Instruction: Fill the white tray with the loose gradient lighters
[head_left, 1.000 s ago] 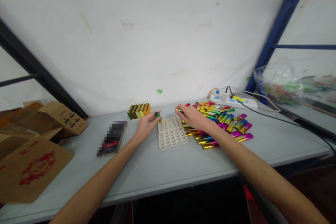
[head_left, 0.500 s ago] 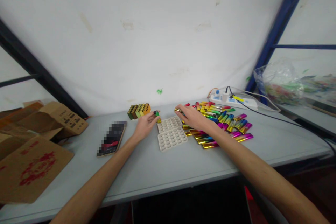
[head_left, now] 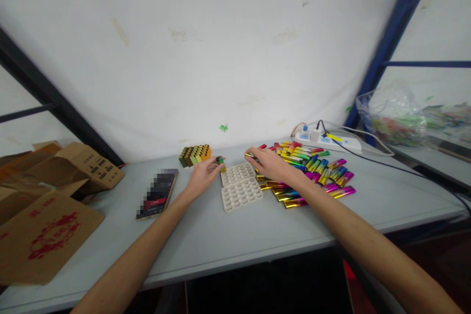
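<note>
My left hand [head_left: 201,176] is closed, pinching a green and yellow lighter [head_left: 222,167] upright at the left back edge of a pale moulded tray [head_left: 241,196] with rows of round hollows. Across the tray's back right corner, my right hand [head_left: 271,163] is closed with a shiny gold lighter [head_left: 250,156] between its fingers, partly hidden by them. Under and beside my right forearm spreads a loose pile of metallic lighters [head_left: 326,176] in gold, pink, blue, green and red. Behind my left hand stands a block of upright lighters [head_left: 195,155] in close rows.
A phone [head_left: 162,191] lies left of my left forearm. Open cardboard boxes [head_left: 51,225] fill the table's left end. At the back right are a power strip [head_left: 342,143] with cables and a clear plastic bag [head_left: 395,113]. The wall rises behind the table.
The lighter in my left hand has turned or tipped slightly, showing more of its dark top. Both hands otherwise stay almost where they were.
</note>
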A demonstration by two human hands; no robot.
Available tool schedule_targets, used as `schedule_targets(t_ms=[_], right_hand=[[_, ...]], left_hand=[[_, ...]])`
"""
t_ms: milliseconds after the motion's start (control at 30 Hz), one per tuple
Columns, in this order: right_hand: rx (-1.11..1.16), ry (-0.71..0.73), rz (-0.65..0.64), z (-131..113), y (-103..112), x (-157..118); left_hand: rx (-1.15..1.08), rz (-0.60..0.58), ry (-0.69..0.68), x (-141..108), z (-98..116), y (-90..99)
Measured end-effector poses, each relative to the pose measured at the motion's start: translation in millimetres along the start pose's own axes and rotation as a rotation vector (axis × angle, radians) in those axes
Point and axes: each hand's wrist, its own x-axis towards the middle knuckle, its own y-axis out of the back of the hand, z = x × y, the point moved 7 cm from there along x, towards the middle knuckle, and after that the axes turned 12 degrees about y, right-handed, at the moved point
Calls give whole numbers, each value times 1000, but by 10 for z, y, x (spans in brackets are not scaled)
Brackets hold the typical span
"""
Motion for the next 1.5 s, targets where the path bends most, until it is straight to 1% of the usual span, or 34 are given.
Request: schedule_targets(t_ms=[100,367,567,767,1167,1267,1367,1433,1500], right_hand=[[-8,-2,-14,-1,-7,1],[-26,-16,-8,2,8,-15],[-18,-31,-12,-3,19,-21],[-35,-29,-20,2,5,-17],[-26,-12,-10,4,-5,-15],[-12,-11,4,27,-26,-14],[13,27,51,57,-69,8],[20,61,84,80,-103,31],[32,93,104,96,-131,52]], left_hand=[[-5,-11,2,0,2,0],[-64,10,10,2,-28,5],[-53,0,11,-12,-4,-2],[-112,-65,33,25,-113,-58],[-224,4,108,116,-283,-102],[-222,-16,111,113,-290,-120],[-204,-56,108,98,-273,-142],[-172,-37,91,82,-241,-127],[-110,49,35,57,-165,-65]])
